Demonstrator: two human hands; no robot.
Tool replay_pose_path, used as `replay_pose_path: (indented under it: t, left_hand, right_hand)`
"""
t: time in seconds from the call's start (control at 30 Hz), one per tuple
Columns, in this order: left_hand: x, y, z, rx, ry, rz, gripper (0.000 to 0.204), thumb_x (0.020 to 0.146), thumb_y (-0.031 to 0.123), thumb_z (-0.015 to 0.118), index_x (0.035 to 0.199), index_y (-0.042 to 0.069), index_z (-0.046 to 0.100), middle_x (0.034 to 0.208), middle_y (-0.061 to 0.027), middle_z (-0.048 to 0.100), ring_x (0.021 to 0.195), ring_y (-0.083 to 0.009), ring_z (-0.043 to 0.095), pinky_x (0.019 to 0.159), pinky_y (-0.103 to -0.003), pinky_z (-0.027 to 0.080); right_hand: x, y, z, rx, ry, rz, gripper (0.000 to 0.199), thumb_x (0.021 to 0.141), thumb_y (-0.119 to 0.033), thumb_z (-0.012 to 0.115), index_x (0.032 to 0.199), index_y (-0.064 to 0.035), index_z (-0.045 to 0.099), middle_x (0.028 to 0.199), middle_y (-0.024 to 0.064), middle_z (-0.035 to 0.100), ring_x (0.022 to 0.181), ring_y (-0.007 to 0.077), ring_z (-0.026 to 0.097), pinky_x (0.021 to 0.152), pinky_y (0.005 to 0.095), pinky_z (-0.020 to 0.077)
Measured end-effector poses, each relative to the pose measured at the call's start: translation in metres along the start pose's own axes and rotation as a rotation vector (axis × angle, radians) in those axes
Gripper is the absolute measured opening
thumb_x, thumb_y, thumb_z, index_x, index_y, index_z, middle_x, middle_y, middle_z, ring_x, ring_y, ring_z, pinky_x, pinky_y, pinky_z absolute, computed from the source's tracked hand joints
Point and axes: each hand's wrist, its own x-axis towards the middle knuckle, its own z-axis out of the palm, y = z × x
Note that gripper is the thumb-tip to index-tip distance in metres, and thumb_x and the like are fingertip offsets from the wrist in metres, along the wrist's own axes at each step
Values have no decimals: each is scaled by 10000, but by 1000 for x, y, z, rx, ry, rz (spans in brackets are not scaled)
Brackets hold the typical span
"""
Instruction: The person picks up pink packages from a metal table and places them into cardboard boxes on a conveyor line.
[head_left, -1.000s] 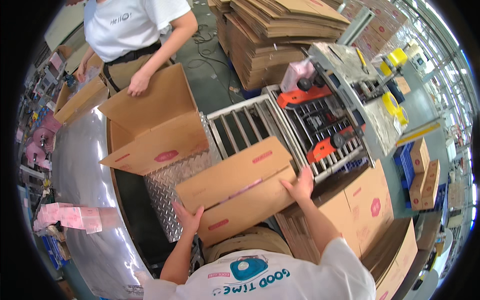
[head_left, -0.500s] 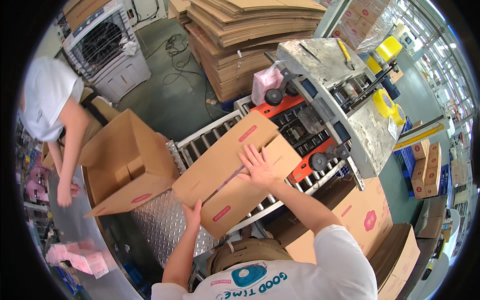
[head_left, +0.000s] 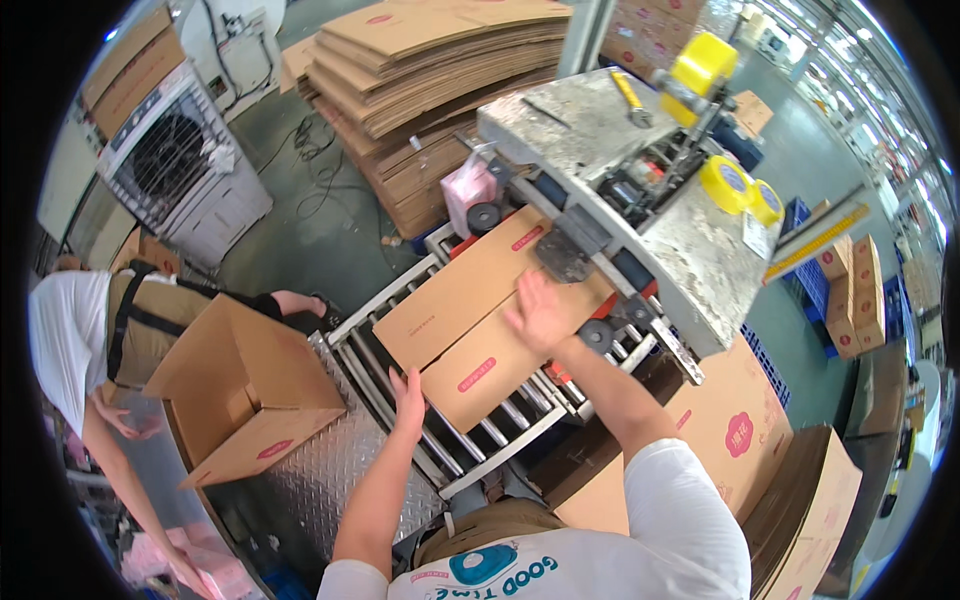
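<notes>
A closed brown cardboard box [head_left: 480, 315] lies on the roller conveyor [head_left: 400, 385], its far end under the grey tape-sealing machine [head_left: 640, 190]. My left hand [head_left: 408, 397] presses flat against the box's near end. My right hand [head_left: 537, 310] rests with spread fingers on the box's top flaps, close to the machine's head. Neither hand grips anything.
An open cardboard box [head_left: 245, 385] stands on a metal plate at the left, with another person [head_left: 80, 345] bent beside it. Stacks of flat cardboard [head_left: 430, 80] lie beyond the machine. Yellow tape rolls [head_left: 735, 185] sit on the machine. Flat cartons [head_left: 760, 470] lean at the right. A cooler fan [head_left: 180, 165] stands far left.
The box has slid forward along the rollers into the sealing machine, both my hands following it. The other person has bent lower beside the open box.
</notes>
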Motion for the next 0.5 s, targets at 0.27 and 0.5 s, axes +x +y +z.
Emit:
replay_pose_path:
  t: [0.27, 0.5]
  left_hand:
    - [-128, -202, -113, 865, -698, -162, 409, 846, 397, 568, 1035, 34, 555, 819, -136, 633, 745, -263, 598, 705, -379, 482]
    - [-157, -278, -298, 1261, -391, -300, 577, 793, 489, 529, 1029, -28, 633, 1025, -247, 627, 977, -367, 604, 824, -415, 470]
  right_hand:
    - [-332, -95, -59, -99, -517, 340, 795, 728, -465, 648, 1350, -58, 365, 1424, 122, 325, 1346, 285, 242, 1060, 529, 199]
    - [-403, -166, -107, -338, -641, 351, 931, 654, -517, 684, 1382, -66, 320, 1444, 98, 276, 1357, 269, 210, 1061, 531, 174]
